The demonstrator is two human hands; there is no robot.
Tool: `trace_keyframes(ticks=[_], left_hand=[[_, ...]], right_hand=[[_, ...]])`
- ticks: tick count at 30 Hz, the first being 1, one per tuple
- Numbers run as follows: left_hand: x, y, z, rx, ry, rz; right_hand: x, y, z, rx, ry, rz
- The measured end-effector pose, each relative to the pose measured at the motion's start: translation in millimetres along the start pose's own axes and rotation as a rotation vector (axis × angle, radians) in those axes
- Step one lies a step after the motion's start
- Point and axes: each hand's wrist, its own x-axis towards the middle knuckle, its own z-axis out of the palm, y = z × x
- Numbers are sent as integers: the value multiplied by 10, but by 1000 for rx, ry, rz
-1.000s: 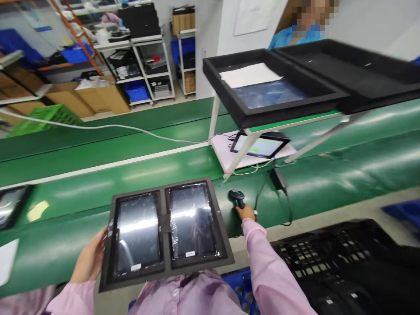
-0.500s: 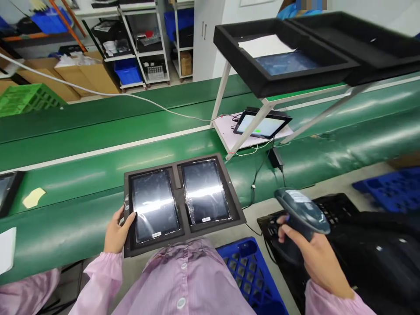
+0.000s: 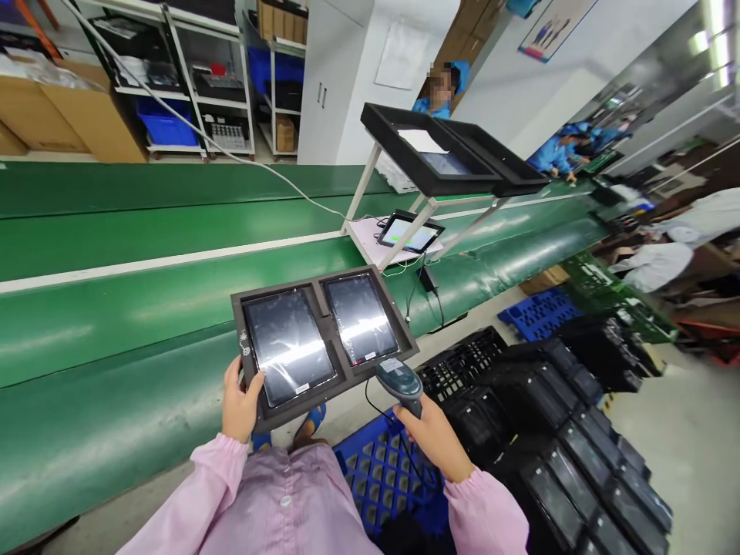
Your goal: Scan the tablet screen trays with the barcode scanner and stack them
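A dark foam tray (image 3: 329,333) with two tablets in its recesses is tilted in front of me, over the near edge of the green conveyor. My left hand (image 3: 240,407) grips its left side, thumb on top near the left tablet (image 3: 289,347). Closed around the handle of a barcode scanner (image 3: 401,379), my right hand (image 3: 435,441) is by the tray's lower right edge. The scanner head points toward the right tablet (image 3: 361,316), where a small red glow shows beside the white label. Both screens are dark, with shiny film over them.
Across the green conveyor (image 3: 144,308) stands a white-legged rack holding black trays (image 3: 398,166), with a lit tablet (image 3: 408,231) below. A blue plastic pallet (image 3: 375,462) lies below me. Stacked black trays (image 3: 578,455) fill the right. People in blue work farther back.
My right hand has brought the scanner left, close to the tray, and a red glow has appeared by the right tablet's label. The view has swung right; my left hand still holds the tray.
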Motion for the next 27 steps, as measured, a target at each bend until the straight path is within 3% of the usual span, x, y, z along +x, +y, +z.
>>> trace_keyframes(ticks=[6,10,13,16,20,27], left_hand=[[9,-76,-15,-56,-31,22],[20,-146,-5,-51,-49,68],[6,-203,-2,-57,-59,77],[-18,-236,-13,-86,-84,75],[-32,-242,-38,-72,-111,84],[-30,-228,-52,-71,-127,88]], right_hand=[[2,-14,102,42,12,73],[-147,-61,179,52,20,86],[-415,-135,380,127,-42,74],[-700,-231,711,200,-142,39],[-873,-342,1091,193,-154,-28],[-845,-435,1209,151,-124,-26]])
